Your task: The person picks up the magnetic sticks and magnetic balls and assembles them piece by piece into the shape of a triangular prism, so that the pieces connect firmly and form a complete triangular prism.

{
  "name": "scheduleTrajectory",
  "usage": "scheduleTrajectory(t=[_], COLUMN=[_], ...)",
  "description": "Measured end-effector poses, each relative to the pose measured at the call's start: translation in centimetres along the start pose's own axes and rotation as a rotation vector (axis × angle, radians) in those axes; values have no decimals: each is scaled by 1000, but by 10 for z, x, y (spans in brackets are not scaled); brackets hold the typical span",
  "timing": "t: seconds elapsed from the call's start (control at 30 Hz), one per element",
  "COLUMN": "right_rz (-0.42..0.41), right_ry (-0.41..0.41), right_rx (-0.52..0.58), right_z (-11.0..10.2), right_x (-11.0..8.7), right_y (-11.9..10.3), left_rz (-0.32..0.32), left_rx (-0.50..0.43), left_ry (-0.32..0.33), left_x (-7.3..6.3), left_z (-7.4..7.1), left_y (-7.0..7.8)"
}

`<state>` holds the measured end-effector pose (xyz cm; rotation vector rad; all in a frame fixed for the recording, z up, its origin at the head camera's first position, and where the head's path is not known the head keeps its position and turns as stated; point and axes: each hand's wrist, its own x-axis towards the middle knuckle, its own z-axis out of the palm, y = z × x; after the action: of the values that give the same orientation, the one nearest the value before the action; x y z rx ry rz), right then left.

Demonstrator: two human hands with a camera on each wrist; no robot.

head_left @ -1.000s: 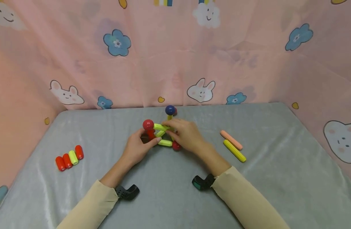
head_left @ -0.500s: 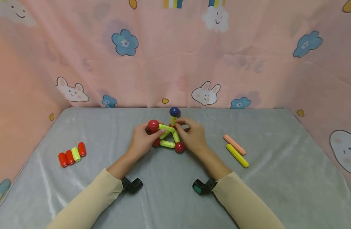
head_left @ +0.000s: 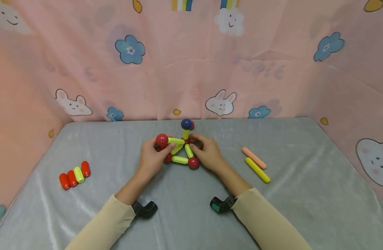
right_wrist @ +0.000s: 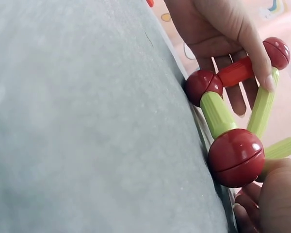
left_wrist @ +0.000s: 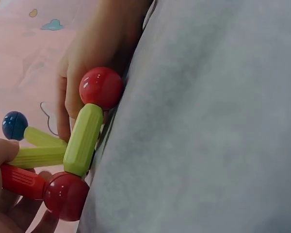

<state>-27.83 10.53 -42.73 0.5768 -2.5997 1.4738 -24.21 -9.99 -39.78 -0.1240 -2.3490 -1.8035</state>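
Note:
A magnetic stick-and-ball model stands on the cloth between the hands. Its triangular base has lime-green sticks and a red ball (head_left: 193,163) at the front right corner. At the left corner a red stick (right_wrist: 236,72) rises to an upper red ball (head_left: 161,140). From that ball an upper green stick (head_left: 176,141) runs rightward, and at the back a stick carries a blue ball (head_left: 186,124). My left hand (head_left: 149,158) grips the left side, thumb on the upper green stick, fingers behind the red one. My right hand (head_left: 210,152) pinches the back corner, its fingertips partly hidden.
Three short red sticks (head_left: 72,177) and a green one (head_left: 79,174) lie in a row at the left. At the right lie a long orange stick (head_left: 254,158) and a long yellow stick (head_left: 257,170). A pink printed curtain (head_left: 178,69) hangs behind the grey cloth (head_left: 185,215).
My right hand has left the upper green stick's end and moved down to the back corner of the base. The left hand keeps its hold. The head view has shifted slightly.

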Motion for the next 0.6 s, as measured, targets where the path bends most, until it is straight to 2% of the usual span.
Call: scheduleTrajectory(t=[0.17,0.37,0.6], right_rz=[23,28,42], right_ry=[9,13,8], right_rx=[10,-9,-6], right_z=[1,1,2], right_x=[-1,-2,-2], right_y=[1,1,1], left_rz=[24,-14,-52], left_rx=[38,117,226], left_ry=[16,12,-98], left_x=[-4,-7,-5], left_z=[1,2,1], left_y=[-3,-11,-16])
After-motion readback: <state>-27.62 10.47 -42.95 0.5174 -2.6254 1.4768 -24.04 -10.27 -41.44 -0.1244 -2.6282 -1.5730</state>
